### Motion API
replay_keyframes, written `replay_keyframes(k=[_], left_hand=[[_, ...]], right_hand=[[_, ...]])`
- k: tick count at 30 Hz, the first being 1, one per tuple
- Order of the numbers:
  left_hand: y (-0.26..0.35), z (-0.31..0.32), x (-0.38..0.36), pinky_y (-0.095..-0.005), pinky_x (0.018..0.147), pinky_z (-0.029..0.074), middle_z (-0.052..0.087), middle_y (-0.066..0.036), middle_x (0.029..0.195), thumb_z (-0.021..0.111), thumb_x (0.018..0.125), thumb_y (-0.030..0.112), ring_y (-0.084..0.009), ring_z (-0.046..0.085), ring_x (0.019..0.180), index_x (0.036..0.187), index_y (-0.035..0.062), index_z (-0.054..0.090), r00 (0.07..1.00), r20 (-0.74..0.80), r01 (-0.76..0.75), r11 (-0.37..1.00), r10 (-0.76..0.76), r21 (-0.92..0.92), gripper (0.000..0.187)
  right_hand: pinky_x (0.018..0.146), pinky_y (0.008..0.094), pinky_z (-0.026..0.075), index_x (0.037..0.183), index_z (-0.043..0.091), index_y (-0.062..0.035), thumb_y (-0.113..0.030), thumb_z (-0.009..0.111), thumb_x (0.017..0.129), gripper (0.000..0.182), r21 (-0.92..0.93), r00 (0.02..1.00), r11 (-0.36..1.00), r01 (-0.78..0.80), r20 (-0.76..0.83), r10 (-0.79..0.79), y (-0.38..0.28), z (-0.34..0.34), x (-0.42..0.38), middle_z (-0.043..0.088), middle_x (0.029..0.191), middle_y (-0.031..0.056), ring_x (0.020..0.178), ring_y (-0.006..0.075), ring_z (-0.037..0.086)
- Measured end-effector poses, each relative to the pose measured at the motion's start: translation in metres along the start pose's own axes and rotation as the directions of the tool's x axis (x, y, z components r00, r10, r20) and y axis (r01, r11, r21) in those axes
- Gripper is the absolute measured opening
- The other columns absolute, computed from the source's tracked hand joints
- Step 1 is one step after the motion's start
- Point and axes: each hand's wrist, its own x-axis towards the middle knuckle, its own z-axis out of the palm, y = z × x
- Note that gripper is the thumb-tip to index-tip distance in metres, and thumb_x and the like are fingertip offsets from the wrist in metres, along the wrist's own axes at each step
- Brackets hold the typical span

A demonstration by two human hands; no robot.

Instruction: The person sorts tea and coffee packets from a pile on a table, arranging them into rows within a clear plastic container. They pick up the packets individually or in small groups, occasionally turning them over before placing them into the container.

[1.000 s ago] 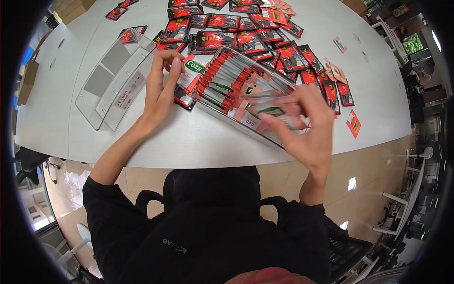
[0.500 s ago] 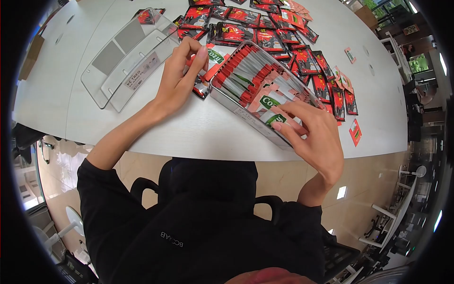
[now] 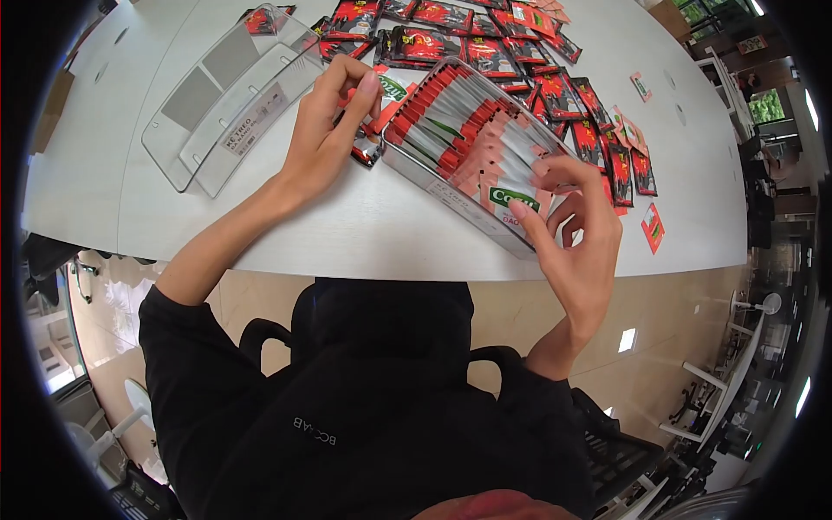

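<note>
Bright frame, edges fisheye-warped

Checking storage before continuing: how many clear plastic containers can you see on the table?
2. One container, filled with sachets, sits between the hands; the other is left of the left hand. Others could be outside the picture.

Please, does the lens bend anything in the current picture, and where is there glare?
Head view: yes, the front edge of the table bows into a curve and the corners go black; bright glare patches on the floor; the green label on the packet by the right hand looks fairly sharp.
</note>
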Motion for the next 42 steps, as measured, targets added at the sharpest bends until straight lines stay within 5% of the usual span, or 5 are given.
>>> replay_keyframes(k=[3,18,30,35,42], left_hand=[[-0.001,0.001,-0.001,-0.0252,0.068,0.043,0.056,-0.002,0.078,0.047,0.107,0.024,-0.0082,0.051,0.073,0.098,0.0047,0.051,1.0,0.016,0.028,0.999,-0.027,-0.025,0.022],[0.005,0.0,0.0,-0.0261,0.07,0.044,0.057,-0.002,0.08,0.05,0.105,0.022,-0.0093,0.052,0.073,0.099,0.0038,0.052,1.0,0.006,-0.014,1.0,0.014,0.026,0.02],[0.002,-0.001,0.0,-0.0269,0.073,0.043,0.056,-0.003,0.077,0.051,0.105,0.022,-0.0098,0.052,0.075,0.099,0.0035,0.053,0.999,-0.011,-0.042,0.996,0.043,0.081,0.019],[0.005,0.0,0.0,-0.027,0.072,0.043,0.057,-0.003,0.077,0.052,0.104,0.02,-0.0096,0.051,0.075,0.1,0.0035,0.053,0.999,0.005,-0.04,0.996,0.04,0.077,0.017],[0.007,-0.001,-0.001,-0.0264,0.071,0.044,0.058,-0.004,0.082,0.053,0.104,0.02,-0.0089,0.052,0.076,0.101,0.0032,0.052,1.0,-0.001,0.006,1.0,-0.006,0.024,0.017]], right_hand=[[0.049,0.025,0.043,0.117,0.065,-0.0087,-0.011,0.082,0.078,0.043,0.054,0.999,0.999,0.001,0.046,-0.004,-0.004,-0.007,0.001,0.067,0.097,0.004,0.059,0.0115,0.058],[0.06,0.027,0.056,0.109,0.069,-0.0043,0.0,0.075,0.081,0.03,0.131,0.987,0.991,-0.007,0.163,-0.014,0.01,-0.013,-0.006,0.067,0.093,0.007,0.072,0.0164,0.07],[0.058,0.0241,0.055,0.086,0.074,0.0001,0.002,0.078,0.079,0.009,0.114,0.999,0.993,0.041,-0.035,-0.038,-0.001,-0.011,-0.003,0.068,0.076,0.0069,0.066,0.014,0.07],[0.06,0.0257,0.053,0.094,0.074,-0.0018,0.001,0.079,0.078,0.018,0.173,0.991,0.983,0.069,-0.123,-0.048,-0.002,-0.003,-0.003,0.071,0.078,0.0084,0.067,0.0164,0.071],[0.067,0.0312,0.044,0.092,0.074,-0.0089,-0.009,0.081,0.074,0.02,-0.133,0.97,0.961,0.241,0.013,-0.241,-0.004,-0.011,0.0,0.069,0.078,0.0021,0.063,0.0163,0.062]])
